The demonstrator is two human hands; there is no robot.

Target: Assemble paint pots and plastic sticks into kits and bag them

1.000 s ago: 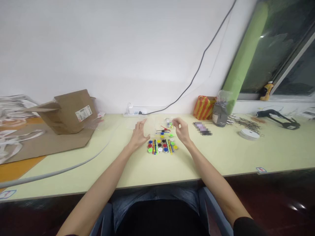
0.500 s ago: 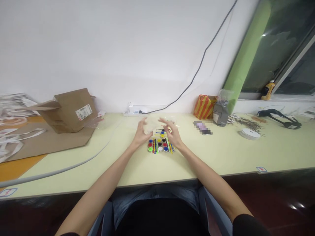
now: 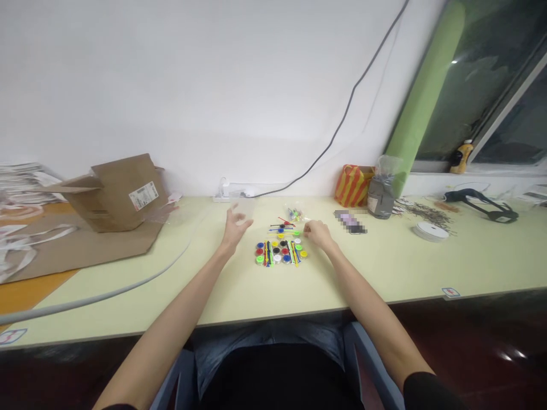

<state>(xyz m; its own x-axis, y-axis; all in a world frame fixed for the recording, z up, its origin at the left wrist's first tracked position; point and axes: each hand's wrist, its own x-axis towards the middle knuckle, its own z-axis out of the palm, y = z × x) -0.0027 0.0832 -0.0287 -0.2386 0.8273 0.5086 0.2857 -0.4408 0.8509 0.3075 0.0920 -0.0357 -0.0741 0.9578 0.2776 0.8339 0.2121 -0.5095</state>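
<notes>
On the pale yellow table (image 3: 239,290) lies a small set of coloured round caps and thin sticks (image 3: 280,252) in rows. My left hand (image 3: 233,229) is raised just left of them, with its thumb and fingers round a faint clear plastic bag (image 3: 244,208) that stands upright. My right hand (image 3: 317,232) rests on the table at the set's right edge, its fingers curled in a pinch; what it holds is too small to see. A small clear packet of coloured bits (image 3: 294,214) lies behind the set.
A cardboard box (image 3: 115,191) sits on flattened cardboard at left, and a grey hose (image 3: 128,285) curves across the table. By the wall are a power strip (image 3: 231,196), a striped bag (image 3: 354,185), a grey jar (image 3: 380,196), a phone (image 3: 350,222) and a white tape roll (image 3: 429,232).
Both hands were together over the set with the clear bag. My left hand has drawn left with the bag; my right hand has dropped to the table at the set's right.
</notes>
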